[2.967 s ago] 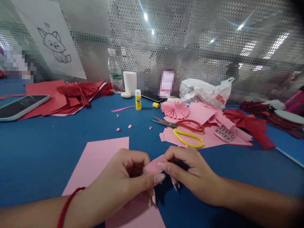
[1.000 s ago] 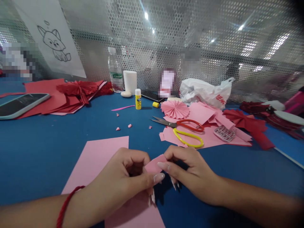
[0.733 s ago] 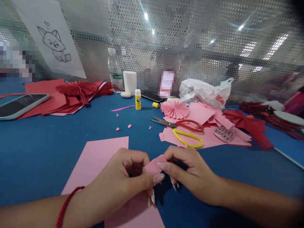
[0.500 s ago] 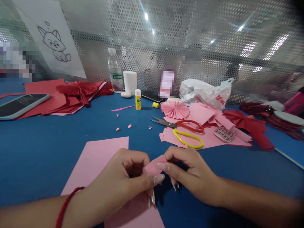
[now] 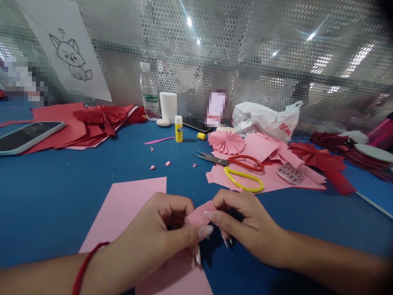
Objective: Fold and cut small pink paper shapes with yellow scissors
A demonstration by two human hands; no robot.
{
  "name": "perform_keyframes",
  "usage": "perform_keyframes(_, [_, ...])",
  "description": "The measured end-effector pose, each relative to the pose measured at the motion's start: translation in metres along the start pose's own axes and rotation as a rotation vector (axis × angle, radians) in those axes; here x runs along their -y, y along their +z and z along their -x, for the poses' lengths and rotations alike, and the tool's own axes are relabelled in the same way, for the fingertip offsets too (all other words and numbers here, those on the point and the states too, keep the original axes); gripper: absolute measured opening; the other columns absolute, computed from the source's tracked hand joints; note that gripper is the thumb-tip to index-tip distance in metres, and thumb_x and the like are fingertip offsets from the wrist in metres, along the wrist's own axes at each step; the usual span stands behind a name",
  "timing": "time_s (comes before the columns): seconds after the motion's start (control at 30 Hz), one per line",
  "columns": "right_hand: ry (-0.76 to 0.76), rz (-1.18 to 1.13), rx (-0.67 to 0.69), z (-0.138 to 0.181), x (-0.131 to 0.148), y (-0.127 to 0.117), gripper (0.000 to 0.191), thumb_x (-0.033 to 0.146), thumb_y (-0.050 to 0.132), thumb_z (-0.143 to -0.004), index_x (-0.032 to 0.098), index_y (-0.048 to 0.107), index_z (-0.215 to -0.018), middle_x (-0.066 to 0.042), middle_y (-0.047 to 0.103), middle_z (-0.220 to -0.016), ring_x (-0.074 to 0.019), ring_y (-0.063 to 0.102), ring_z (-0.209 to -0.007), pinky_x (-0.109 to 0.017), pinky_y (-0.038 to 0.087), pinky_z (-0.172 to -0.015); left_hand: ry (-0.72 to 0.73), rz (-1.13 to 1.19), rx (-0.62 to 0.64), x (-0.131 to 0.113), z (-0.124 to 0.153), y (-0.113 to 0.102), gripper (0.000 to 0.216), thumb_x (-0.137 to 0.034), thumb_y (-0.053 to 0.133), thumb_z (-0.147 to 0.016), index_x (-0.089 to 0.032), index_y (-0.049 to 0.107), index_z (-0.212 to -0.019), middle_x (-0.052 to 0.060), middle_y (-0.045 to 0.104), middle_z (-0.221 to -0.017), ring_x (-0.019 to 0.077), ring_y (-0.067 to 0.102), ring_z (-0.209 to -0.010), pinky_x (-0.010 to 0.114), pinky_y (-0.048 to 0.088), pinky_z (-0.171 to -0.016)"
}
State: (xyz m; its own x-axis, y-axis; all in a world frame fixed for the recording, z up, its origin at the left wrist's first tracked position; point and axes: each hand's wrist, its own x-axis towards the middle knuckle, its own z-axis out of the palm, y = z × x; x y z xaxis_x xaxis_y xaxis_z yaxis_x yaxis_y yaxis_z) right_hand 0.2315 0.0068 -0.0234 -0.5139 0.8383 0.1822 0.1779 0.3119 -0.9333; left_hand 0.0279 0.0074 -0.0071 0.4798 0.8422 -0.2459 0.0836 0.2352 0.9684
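Note:
Both hands meet low in the middle of the head view, over a pink paper sheet (image 5: 123, 209) lying on the blue table (image 5: 61, 184). My left hand (image 5: 159, 233), with a red cord at its wrist, is closed and pinches a small folded pink paper piece (image 5: 199, 213). From the other side, my right hand (image 5: 245, 223) is closed on the same piece with its long-nailed fingertips. The piece sits just above the sheet's right edge.
Scissors (image 5: 236, 168) with red and yellow handles lie on pink paper scraps (image 5: 270, 176) beyond my right hand, by a pink paper fan (image 5: 226, 141). A glue stick (image 5: 178, 128), water bottle (image 5: 149, 92), white cup (image 5: 168, 106), plastic bag (image 5: 264, 119), red paper (image 5: 67, 127), a phone (image 5: 27, 137) surround them.

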Motion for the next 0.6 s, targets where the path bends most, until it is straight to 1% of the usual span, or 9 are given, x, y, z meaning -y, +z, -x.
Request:
perform_keyframes(0.17, [0.005, 0.009, 0.006, 0.0019, 0.0009, -0.0008, 0.026, 0.036, 0.060, -0.100, 0.017, 0.057, -0.082, 0.006, 0.054, -0.058, -0.0058, 0.049, -0.048, -0.015, 0.039, -0.048, 0.011, -0.001, -0.005, -0.0002, 0.0002, 0.0007, 0.034, -0.026, 0.092, -0.065, -0.015, 0.062, -0.053, -0.005, 0.062, -0.044, 0.0046, 0.049, -0.037, 0.011, 0.030, -0.036])
perform_keyframes(0.3, [-0.007, -0.005, 0.006, 0.0006, -0.0010, -0.0007, 0.025, 0.034, 0.060, -0.100, 0.018, 0.057, -0.081, 0.007, 0.053, -0.059, -0.0054, 0.048, -0.049, -0.014, 0.039, -0.049, 0.000, -0.006, -0.004, -0.0010, 0.0004, 0.0011, 0.034, -0.026, 0.092, -0.064, -0.015, 0.062, -0.054, -0.003, 0.064, -0.045, 0.0050, 0.049, -0.038, 0.011, 0.030, -0.036])
perform_keyframes(0.47, [0.005, -0.015, 0.007, -0.0011, -0.0006, 0.0005, 0.023, 0.032, 0.064, -0.098, 0.018, 0.057, -0.081, 0.007, 0.053, -0.058, -0.0053, 0.048, -0.048, -0.014, 0.038, -0.049, 0.001, 0.023, 0.018, -0.0008, 0.0003, -0.0008, 0.033, -0.025, 0.092, -0.065, -0.014, 0.062, -0.055, -0.003, 0.065, -0.047, 0.0060, 0.053, -0.039, 0.011, 0.035, -0.039])
perform_keyframes(0.6, [-0.010, 0.007, 0.008, -0.0017, 0.0003, 0.0000, 0.025, 0.034, 0.059, -0.100, 0.018, 0.056, -0.081, 0.007, 0.053, -0.058, -0.0056, 0.048, -0.048, -0.015, 0.038, -0.049, -0.015, 0.038, 0.029, -0.0005, -0.0007, -0.0010, 0.032, -0.025, 0.092, -0.065, -0.014, 0.063, -0.057, -0.003, 0.065, -0.046, 0.0050, 0.049, -0.037, 0.010, 0.032, -0.035])
